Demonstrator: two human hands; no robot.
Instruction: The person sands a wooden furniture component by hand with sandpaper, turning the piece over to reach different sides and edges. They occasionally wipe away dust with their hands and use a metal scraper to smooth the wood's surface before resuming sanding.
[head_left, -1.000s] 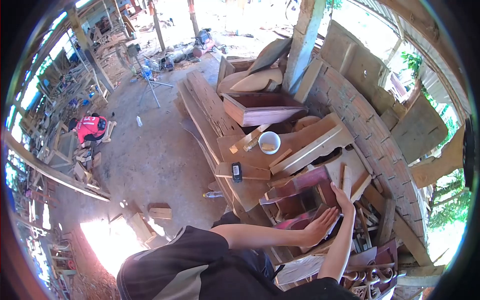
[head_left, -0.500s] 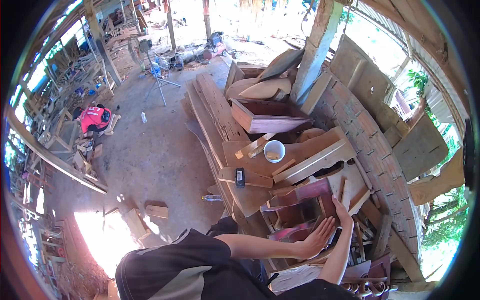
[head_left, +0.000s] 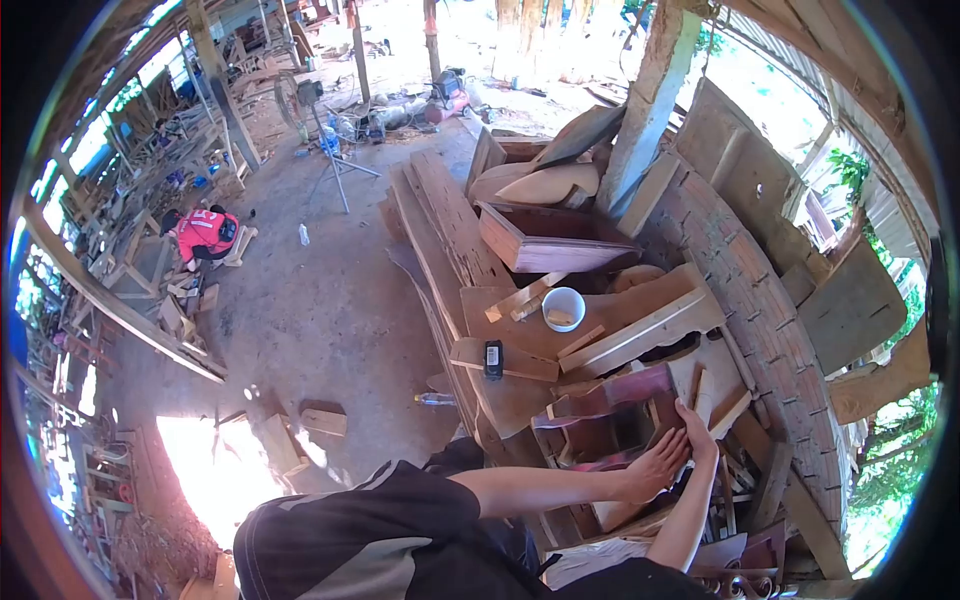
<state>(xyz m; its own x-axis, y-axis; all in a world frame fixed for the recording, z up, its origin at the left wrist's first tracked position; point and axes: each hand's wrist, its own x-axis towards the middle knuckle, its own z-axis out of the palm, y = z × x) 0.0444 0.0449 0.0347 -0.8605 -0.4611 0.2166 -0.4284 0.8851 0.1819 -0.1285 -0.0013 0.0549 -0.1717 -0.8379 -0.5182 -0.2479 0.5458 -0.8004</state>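
Note:
A small reddish-brown wooden box frame (head_left: 655, 385) with curved, pink-edged sides lies on the pile of boards in front of me. My left hand (head_left: 655, 470) reaches across from the left, its fingers stretched out and lying against the near right part of the frame. Beside it, my right hand (head_left: 698, 432) rests against the frame's right end with the fingers extended. Neither hand is wrapped around anything; the exact contact under the palms is hidden.
Beyond the frame are a white cup (head_left: 563, 309), a black battery-like block (head_left: 493, 360) and a larger wooden drawer (head_left: 560, 245). Long planks (head_left: 450, 230) run along the left. A person in a red shirt (head_left: 205, 232) crouches farther left. A brick wall (head_left: 760, 300) borders the right.
The view has swung slightly, so the scene sits lower and farther right. My left hand has slid a little up along the frame, nearer to my right hand.

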